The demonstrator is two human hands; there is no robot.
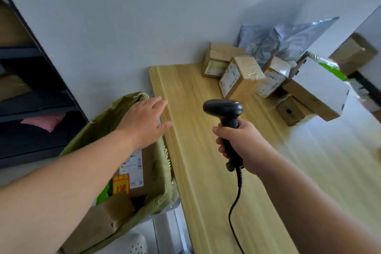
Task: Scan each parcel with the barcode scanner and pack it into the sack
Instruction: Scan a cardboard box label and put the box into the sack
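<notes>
Gripping the black barcode scanner (pixel 224 109) by its handle, the person's right hand (pixel 239 142) holds it upright above the wooden table (pixel 206 181). Its cable (pixel 235 202) trails toward the near edge. The heap of parcels (pixel 241 76) sits at the table's far end by the wall, with a grey mailer bag (pixel 278 37) behind it. The left hand (pixel 144 121) is flat with fingers straight and spread, holding nothing, above the mouth of the green sack (pixel 99 128), which stands just beside the table's left edge. Inside the sack lie at least 2 cardboard boxes, 1 labelled box (pixel 136 171) facing up. Dark shelving (pixel 31 99) stands further left.
</notes>
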